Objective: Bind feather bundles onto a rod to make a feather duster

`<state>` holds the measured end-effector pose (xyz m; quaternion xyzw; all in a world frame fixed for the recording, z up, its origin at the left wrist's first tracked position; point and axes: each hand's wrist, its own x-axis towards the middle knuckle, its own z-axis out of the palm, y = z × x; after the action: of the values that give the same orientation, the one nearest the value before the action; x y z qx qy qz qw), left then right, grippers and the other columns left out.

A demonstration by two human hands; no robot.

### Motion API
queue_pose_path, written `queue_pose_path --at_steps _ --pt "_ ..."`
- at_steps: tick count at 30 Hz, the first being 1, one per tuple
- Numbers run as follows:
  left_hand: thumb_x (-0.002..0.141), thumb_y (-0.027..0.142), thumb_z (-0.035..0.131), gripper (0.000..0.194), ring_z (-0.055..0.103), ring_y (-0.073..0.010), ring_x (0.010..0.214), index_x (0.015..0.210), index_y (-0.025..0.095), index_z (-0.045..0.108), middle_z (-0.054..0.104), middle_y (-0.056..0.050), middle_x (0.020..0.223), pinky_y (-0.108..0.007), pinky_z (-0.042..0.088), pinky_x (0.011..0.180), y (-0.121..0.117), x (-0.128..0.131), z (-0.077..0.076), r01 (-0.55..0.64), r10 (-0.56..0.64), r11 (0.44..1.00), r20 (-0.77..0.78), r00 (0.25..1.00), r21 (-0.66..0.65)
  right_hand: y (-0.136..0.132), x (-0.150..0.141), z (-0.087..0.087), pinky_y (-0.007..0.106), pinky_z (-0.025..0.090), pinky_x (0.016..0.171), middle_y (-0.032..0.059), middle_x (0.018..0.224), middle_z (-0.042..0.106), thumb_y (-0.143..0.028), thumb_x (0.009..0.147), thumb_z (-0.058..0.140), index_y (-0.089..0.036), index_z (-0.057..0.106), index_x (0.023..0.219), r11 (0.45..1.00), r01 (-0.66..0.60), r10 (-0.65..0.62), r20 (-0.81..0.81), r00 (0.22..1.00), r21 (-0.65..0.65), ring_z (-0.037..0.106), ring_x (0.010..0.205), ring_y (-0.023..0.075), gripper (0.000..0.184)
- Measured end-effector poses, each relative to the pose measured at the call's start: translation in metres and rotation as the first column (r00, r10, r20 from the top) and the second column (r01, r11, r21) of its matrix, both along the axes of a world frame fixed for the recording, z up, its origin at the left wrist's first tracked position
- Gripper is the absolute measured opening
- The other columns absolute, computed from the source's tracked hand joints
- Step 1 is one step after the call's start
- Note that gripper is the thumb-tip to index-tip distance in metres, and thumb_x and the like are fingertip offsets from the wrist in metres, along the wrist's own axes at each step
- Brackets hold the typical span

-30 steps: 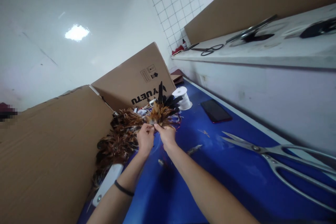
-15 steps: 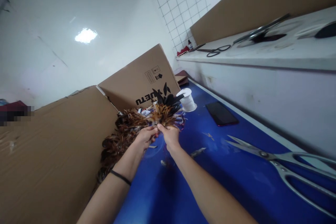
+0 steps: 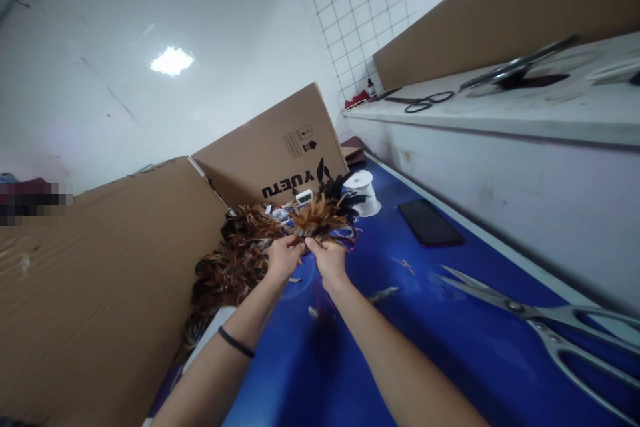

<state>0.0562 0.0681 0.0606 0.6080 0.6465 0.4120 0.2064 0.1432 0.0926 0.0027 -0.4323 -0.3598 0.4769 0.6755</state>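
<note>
A bunch of brown and black feathers is held over the blue tabletop, its tips fanned away from me. My right hand pinches the base of this bunch, thumb on top. Just beside it my left hand is closed at the same base, its thumb and fingertips pressed together. A long pile of brown feathers lies to the left of my hands, against the cardboard. Behind the held bunch stands a white spool, partly covered by black feather tips. What binds the feather bases is too small to tell.
Large open scissors lie at the right, with a dark phone farther back. A cardboard box walls off the left and back. Smaller scissors rest on the white ledge. Feather scraps dot the blue tabletop.
Both hands stay at the feather base, the left one turned slightly with more of its back showing. The bunch has tilted, its black tips lower and farther right. The view has shifted a little.
</note>
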Motion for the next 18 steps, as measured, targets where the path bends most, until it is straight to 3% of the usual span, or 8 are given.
queue_pose_path --at_steps 2,5,7,10,18 --pt "0.074 0.021 0.056 0.015 0.055 -0.0115 0.048 0.08 0.016 0.068 0.06 0.001 0.051 -0.022 0.041 0.053 -0.002 0.001 -0.002 0.003 0.024 0.995 -0.265 0.964 0.101 0.001 0.0 -0.001 0.023 0.015 0.041 -0.0078 0.04 0.025 -0.039 0.06 0.062 -0.019 0.033 0.037 1.0 -0.011 0.011 -0.012 1.0 -0.009 0.022 0.043 0.006 0.042" --pt "0.079 0.018 0.05 0.025 0.064 -0.0166 0.077 0.098 0.019 0.067 0.07 -0.005 0.083 -0.026 0.046 0.072 -0.006 0.002 -0.008 0.07 0.085 0.966 -0.563 0.822 0.248 0.002 -0.001 -0.002 0.022 0.017 0.041 -0.0079 0.04 0.028 -0.032 0.06 0.061 -0.019 0.035 0.038 0.998 -0.055 0.054 -0.052 0.997 -0.02 0.024 0.042 0.0061 0.036" --pt "0.082 0.016 0.046 0.03 0.062 -0.0169 0.09 0.107 0.02 0.063 0.068 -0.006 0.1 -0.027 0.046 0.08 -0.007 0.0 -0.013 0.131 0.099 0.946 -0.65 0.754 0.296 0.003 -0.002 -0.004 0.022 0.019 0.04 -0.0081 0.04 0.031 -0.028 0.059 0.059 -0.019 0.038 0.04 0.995 -0.098 0.095 -0.085 0.992 -0.027 0.026 0.041 0.0062 0.03" --pt "0.086 0.015 0.04 0.036 0.061 -0.0153 0.094 0.119 0.022 0.055 0.065 -0.006 0.11 -0.025 0.048 0.081 -0.01 -0.002 -0.02 0.205 0.116 0.924 -0.748 0.654 0.322 0.003 -0.001 -0.004 0.021 0.021 0.039 -0.0078 0.038 0.035 -0.024 0.059 0.058 -0.018 0.044 0.043 0.985 -0.168 0.162 -0.129 0.978 -0.038 0.03 0.038 0.0069 0.022" --pt "0.086 0.011 0.039 0.037 0.062 -0.0175 0.083 0.121 0.012 0.049 0.063 -0.011 0.101 -0.026 0.05 0.072 -0.01 -0.012 -0.033 0.34 0.225 0.876 -0.913 0.339 0.342 -0.005 0.002 0.004 0.021 0.029 0.038 -0.0085 0.033 0.036 -0.032 0.064 0.062 -0.017 0.057 0.062 0.954 -0.294 0.273 -0.241 0.932 -0.057 0.038 0.036 0.0096 0.017"
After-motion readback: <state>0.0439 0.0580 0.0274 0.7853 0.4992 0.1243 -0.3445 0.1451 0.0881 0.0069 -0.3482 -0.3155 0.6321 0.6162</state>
